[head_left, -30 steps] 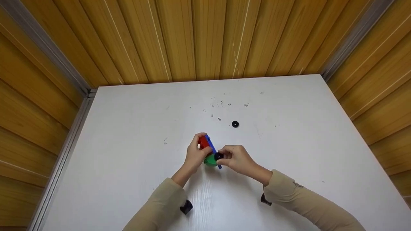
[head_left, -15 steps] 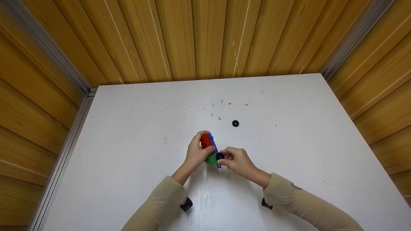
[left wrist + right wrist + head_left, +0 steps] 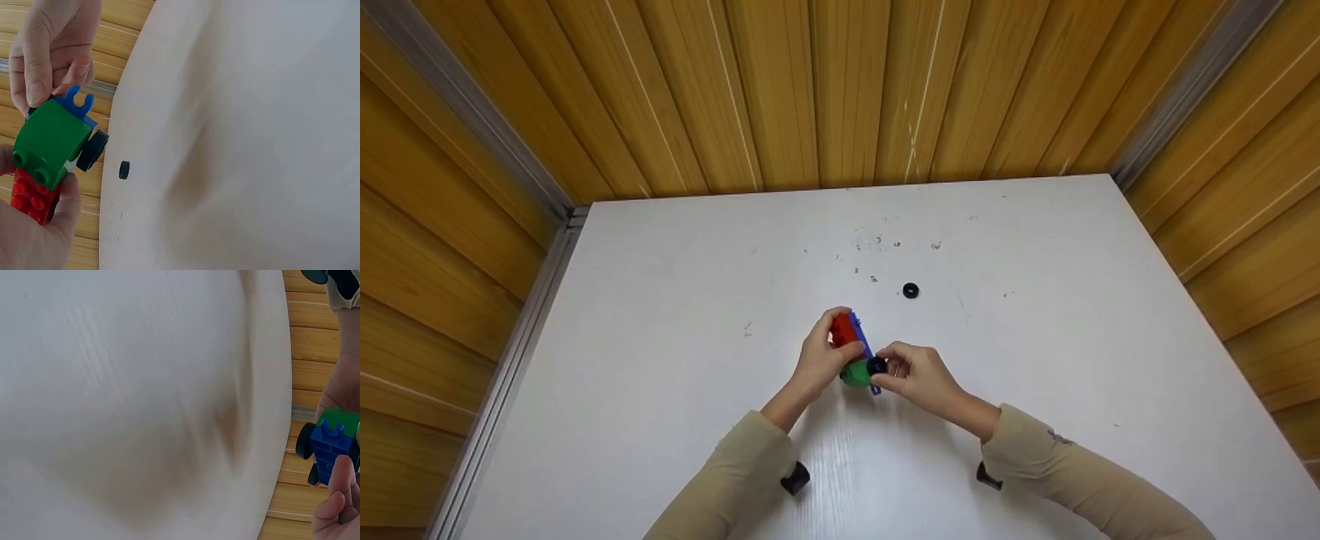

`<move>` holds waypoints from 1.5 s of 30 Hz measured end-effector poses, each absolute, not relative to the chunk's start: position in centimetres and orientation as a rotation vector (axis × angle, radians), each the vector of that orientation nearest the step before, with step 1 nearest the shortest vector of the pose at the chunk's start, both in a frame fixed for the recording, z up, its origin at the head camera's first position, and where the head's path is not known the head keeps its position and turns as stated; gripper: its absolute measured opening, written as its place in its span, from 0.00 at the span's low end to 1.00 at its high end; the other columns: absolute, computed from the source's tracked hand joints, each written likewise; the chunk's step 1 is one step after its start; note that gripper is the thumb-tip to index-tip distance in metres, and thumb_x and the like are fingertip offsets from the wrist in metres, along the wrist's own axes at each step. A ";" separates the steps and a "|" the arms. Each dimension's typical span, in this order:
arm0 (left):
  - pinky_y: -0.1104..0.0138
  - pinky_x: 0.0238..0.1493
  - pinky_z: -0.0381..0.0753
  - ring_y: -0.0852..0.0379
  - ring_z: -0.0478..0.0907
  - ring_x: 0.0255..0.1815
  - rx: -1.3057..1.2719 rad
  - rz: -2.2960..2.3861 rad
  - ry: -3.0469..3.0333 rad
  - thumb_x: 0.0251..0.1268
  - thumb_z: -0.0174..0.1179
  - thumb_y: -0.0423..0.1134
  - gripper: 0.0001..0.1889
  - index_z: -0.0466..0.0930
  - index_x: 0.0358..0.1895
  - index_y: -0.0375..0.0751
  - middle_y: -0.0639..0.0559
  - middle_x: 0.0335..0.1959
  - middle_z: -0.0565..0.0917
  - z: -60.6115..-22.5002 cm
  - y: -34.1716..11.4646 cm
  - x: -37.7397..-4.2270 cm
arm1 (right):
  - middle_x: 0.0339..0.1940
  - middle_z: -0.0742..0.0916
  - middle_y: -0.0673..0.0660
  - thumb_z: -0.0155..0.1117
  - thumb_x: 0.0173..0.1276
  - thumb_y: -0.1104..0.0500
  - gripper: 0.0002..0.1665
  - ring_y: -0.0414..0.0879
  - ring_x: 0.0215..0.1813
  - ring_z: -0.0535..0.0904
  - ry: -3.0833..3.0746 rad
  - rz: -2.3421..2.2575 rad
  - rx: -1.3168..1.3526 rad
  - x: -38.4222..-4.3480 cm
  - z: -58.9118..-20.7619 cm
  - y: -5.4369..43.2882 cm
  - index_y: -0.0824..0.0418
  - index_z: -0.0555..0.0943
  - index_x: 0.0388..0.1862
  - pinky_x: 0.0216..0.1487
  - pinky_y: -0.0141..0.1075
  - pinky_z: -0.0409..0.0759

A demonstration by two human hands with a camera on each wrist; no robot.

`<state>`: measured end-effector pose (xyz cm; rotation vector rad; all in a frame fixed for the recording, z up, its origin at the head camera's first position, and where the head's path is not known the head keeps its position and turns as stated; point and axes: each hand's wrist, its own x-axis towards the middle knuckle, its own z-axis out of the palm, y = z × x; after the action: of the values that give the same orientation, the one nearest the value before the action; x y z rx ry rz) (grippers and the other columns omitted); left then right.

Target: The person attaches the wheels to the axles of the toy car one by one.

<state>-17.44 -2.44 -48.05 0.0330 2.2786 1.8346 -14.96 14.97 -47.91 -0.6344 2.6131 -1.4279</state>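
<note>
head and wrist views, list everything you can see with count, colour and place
toy chassis: one, blue, between the hands
curved brick: one, green, on the chassis
studded brick: one, red, beside the green one
toy wheels: three seen, black, at the chassis sides
loose wheel: one, black, on the table beyond the hands
table: one, white, below the hands
table marks: several, dark, mostly far half
wall panels: three sides, yellow-brown, around the table
metal rails: at least three, grey, wall corners and table's left edge
wrist-worn pieces: two, black, at the cuffs
sleeves: two, beige, on the forearms
left hand: one, bare, gripping the studded brick
right hand: one, bare, pinching a wheel
</note>
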 end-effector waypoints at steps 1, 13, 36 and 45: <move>0.56 0.49 0.75 0.45 0.68 0.53 0.030 1.842 2.270 0.53 0.57 0.33 0.27 0.63 0.59 0.48 0.44 0.57 0.69 -48.1 -2.5 -17.5 | 0.22 0.80 0.52 0.66 0.52 0.54 0.17 0.36 0.24 0.70 2.615 -1.420 -0.647 -15.0 -47.8 15.0 0.63 0.78 0.37 0.25 0.25 0.72; 0.57 0.45 0.77 0.45 0.70 0.50 -0.007 1.903 2.189 0.53 0.58 0.35 0.28 0.62 0.59 0.47 0.41 0.57 0.68 -48.6 -2.7 -17.5 | 0.21 0.81 0.52 0.66 0.52 0.56 0.17 0.33 0.22 0.70 2.652 -1.340 -0.714 -15.4 -47.4 15.2 0.63 0.79 0.39 0.23 0.26 0.71; 0.57 0.47 0.77 0.44 0.69 0.53 -0.091 1.847 2.227 0.53 0.57 0.35 0.27 0.62 0.59 0.50 0.43 0.58 0.68 -49.1 -3.2 -17.8 | 0.32 0.79 0.58 0.66 0.51 0.60 0.13 0.46 0.28 0.71 2.894 -1.194 -0.508 -21.4 -46.4 17.3 0.63 0.79 0.36 0.30 0.30 0.69; 0.56 0.47 0.77 0.42 0.69 0.53 -0.075 1.869 2.189 0.54 0.56 0.34 0.27 0.61 0.59 0.46 0.40 0.59 0.67 -47.9 -3.3 -17.4 | 0.35 0.78 0.62 0.64 0.53 0.60 0.14 0.55 0.38 0.73 2.907 -1.261 -0.356 -24.0 -47.7 18.3 0.67 0.79 0.37 0.36 0.34 0.68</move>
<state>-17.36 -3.25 -47.88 -0.0749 2.1891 1.8687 -23.98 18.26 -47.68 -0.3565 2.9072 -1.2607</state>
